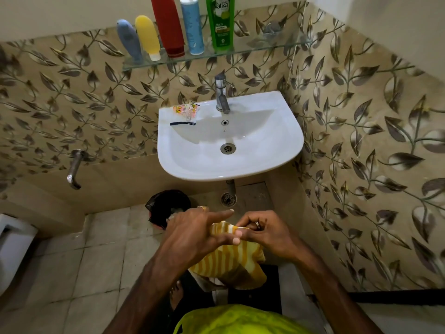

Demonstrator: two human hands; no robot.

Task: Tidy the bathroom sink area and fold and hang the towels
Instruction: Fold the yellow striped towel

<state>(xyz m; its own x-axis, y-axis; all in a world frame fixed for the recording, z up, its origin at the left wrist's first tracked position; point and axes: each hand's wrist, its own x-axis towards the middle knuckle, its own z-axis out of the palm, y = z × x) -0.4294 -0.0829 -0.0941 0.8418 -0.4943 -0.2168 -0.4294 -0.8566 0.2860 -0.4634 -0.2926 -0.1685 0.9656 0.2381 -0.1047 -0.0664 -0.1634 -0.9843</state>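
A yellow and white striped towel (231, 261) hangs bunched below the sink, held up in front of me. My left hand (195, 230) grips its top from the left, index finger stretched out. My right hand (262, 231) pinches the towel's upper edge from the right. The white sink (284, 141) is mounted on the wall ahead, with a metal tap (221, 95) at its back. On the sink's left rim lie small orange sachet wrappers (186, 110) and a thin black strip (181, 123).
A glass shelf (265, 47) above the sink carries several bottles: blue, yellow, red, light blue and green. A black-lined bin (166, 203) stands on the floor left of the drain pipe. A wall spout (74, 168) juts out at left; a toilet's edge (12, 247) shows far left.
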